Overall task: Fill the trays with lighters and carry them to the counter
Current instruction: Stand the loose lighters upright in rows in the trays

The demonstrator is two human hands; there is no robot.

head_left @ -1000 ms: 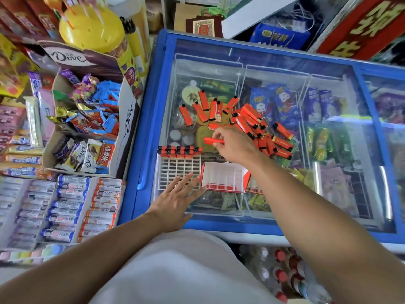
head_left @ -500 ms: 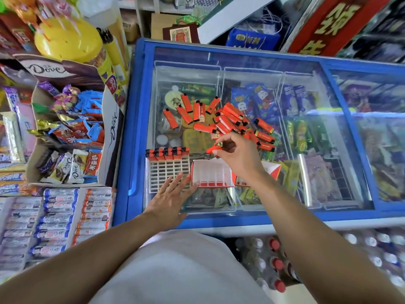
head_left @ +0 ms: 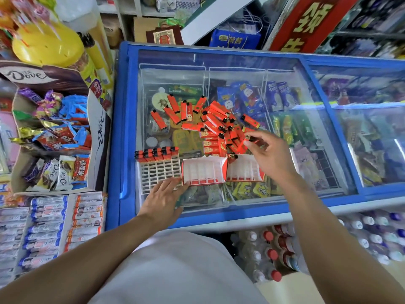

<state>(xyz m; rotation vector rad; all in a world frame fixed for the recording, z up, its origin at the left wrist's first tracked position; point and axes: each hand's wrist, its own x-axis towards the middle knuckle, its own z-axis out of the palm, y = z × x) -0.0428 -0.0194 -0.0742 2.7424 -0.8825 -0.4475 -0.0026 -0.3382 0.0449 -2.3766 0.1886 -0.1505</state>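
While the left hand [head_left: 163, 195] lies flat on the near edge of the grid tray [head_left: 156, 172] to steady it, the right hand [head_left: 270, 155] pinches one lighter [head_left: 252, 138] above the loose pile [head_left: 219, 126], likely bound for a slot; five already fill the far row.

Single head-worn wide-angle view: looks forward and steeply down from above the person's chest, close over the glass freezer lid [head_left: 219, 84]; both forearms enter from the bottom edge; shelves curve at the frame margins.
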